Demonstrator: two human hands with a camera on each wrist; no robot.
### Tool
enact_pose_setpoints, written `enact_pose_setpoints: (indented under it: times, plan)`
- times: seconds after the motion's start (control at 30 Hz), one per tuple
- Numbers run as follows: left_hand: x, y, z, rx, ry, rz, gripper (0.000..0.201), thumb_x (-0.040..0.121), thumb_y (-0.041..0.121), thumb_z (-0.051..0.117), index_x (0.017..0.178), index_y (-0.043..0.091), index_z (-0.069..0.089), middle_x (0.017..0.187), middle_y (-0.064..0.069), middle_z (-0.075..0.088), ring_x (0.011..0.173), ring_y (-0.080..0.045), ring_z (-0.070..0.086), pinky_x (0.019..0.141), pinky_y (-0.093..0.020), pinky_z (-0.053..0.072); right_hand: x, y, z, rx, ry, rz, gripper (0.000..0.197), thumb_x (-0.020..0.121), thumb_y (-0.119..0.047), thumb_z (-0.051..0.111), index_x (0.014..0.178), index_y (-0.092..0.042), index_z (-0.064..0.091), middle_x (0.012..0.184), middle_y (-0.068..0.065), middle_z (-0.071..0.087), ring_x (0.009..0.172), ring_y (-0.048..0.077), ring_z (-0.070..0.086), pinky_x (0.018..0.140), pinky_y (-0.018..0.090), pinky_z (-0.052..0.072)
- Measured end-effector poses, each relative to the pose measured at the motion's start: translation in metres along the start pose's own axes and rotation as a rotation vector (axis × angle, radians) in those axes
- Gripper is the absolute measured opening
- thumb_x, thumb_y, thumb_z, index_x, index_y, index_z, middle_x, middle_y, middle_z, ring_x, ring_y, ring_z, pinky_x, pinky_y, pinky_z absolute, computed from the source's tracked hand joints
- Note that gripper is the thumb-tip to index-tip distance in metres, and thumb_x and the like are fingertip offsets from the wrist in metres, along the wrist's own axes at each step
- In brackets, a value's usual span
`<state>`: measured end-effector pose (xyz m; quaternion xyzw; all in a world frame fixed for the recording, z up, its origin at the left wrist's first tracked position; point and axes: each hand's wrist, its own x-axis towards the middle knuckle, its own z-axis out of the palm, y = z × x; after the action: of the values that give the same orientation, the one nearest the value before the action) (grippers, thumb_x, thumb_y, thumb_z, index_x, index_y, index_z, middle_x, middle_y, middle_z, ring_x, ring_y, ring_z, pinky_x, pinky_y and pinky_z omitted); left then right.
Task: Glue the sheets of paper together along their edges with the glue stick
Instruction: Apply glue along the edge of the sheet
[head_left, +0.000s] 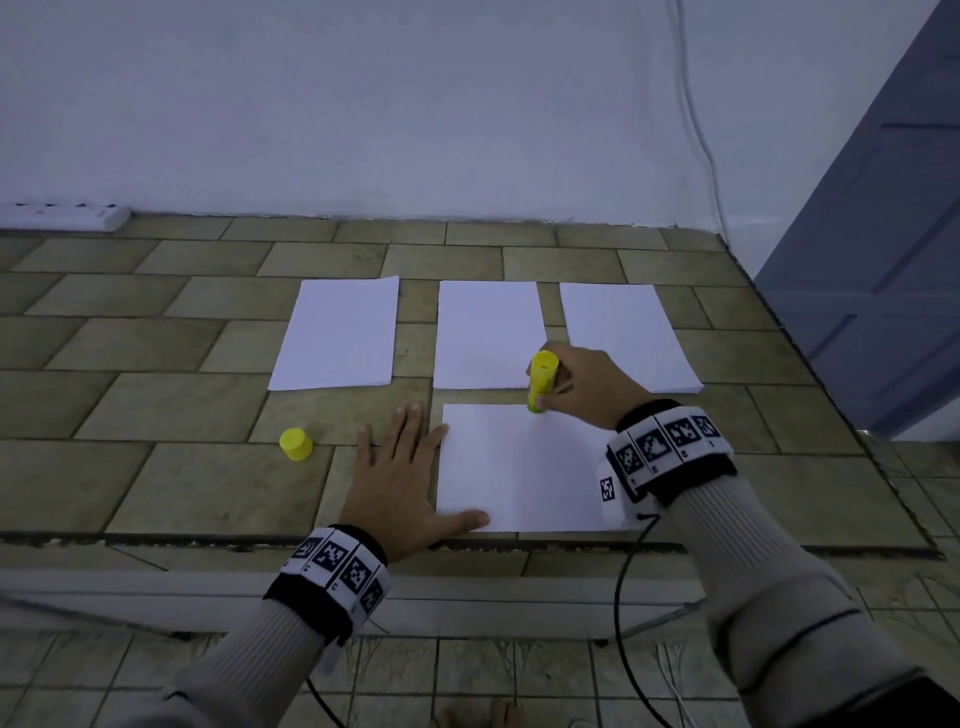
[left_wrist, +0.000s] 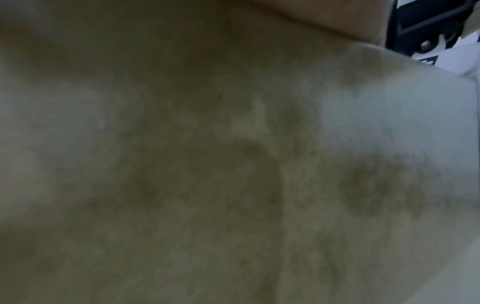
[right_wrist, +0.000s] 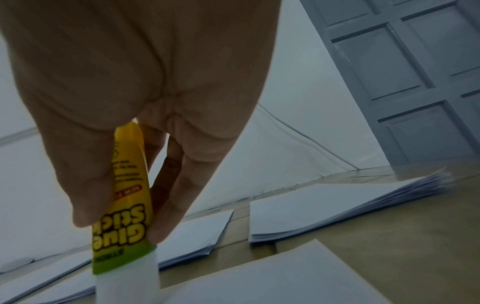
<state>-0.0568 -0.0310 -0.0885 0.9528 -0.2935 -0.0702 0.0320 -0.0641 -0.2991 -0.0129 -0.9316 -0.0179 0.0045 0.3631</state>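
A single white sheet (head_left: 519, 467) lies at the near middle of the tiled table. My right hand (head_left: 582, 387) grips a yellow glue stick (head_left: 540, 382) upright, tip down on the sheet's far edge; the right wrist view shows my fingers (right_wrist: 176, 195) wrapped round the glue stick (right_wrist: 124, 216) with its white tip on the sheet (right_wrist: 285, 277). My left hand (head_left: 397, 470) lies flat, fingers spread, on the table with the thumb pressing the sheet's near left corner. Three stacks of white paper lie beyond: left stack (head_left: 340, 332), middle stack (head_left: 485, 332), right stack (head_left: 623, 332). The left wrist view is blurred.
The glue stick's yellow cap (head_left: 296, 444) stands on the table left of my left hand. A white power strip (head_left: 67, 215) sits at the far left by the wall. A grey door (head_left: 883, 234) is at the right. A black cable (head_left: 626, 623) hangs off the front edge.
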Motion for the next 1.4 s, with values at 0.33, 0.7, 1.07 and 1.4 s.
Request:
enact_pose_setpoints:
  times: [0.33, 0.7, 1.07, 1.4]
  plan:
    - [-0.001, 0.0, 0.002, 0.026, 0.008, -0.005, 0.13, 0.053, 0.104, 0.004, 0.155, 0.024, 0.004, 0.163, -0.006, -0.012, 0.149, -0.021, -0.016, 0.118, -0.057, -0.008, -0.067, 0.016, -0.012, 0.145, 0.031, 0.009, 0.017, 0.075, -0.006, 0.074, 0.08, -0.015, 0.06, 0.09, -0.002, 0.069, 0.084, 0.013, 0.067, 0.075, 0.028, 0.056]
    - [-0.001, 0.001, 0.001, -0.007, 0.044, 0.024, 0.127, 0.055, 0.104, 0.005, 0.156, 0.026, 0.014, 0.163, -0.009, -0.004, 0.15, -0.024, -0.009, 0.117, -0.058, -0.005, -0.115, 0.023, -0.015, 0.134, 0.023, 0.005, 0.017, 0.067, -0.028, 0.063, 0.082, -0.02, 0.063, 0.078, -0.006, 0.066, 0.072, 0.011, 0.062, 0.064, 0.019, 0.051]
    - [-0.001, 0.0, 0.001, 0.0, 0.022, 0.015, 0.127, 0.054, 0.104, 0.005, 0.156, 0.028, 0.008, 0.163, -0.008, -0.008, 0.149, -0.023, -0.015, 0.117, -0.058, -0.007, -0.077, 0.031, -0.024, 0.017, 0.111, -0.016, 0.019, 0.079, -0.028, 0.062, 0.088, -0.011, 0.06, 0.082, -0.002, 0.066, 0.074, 0.007, 0.062, 0.062, 0.015, 0.046]
    - [0.0, -0.001, 0.001, 0.041, -0.013, 0.009, 0.126, 0.054, 0.103, 0.0, 0.156, 0.028, -0.003, 0.162, -0.007, -0.017, 0.148, -0.023, -0.02, 0.117, -0.057, -0.008, -0.035, 0.043, -0.032, -0.072, 0.215, 0.09, 0.02, 0.075, -0.007, 0.075, 0.086, -0.01, 0.059, 0.092, 0.006, 0.066, 0.082, 0.021, 0.062, 0.077, 0.035, 0.054]
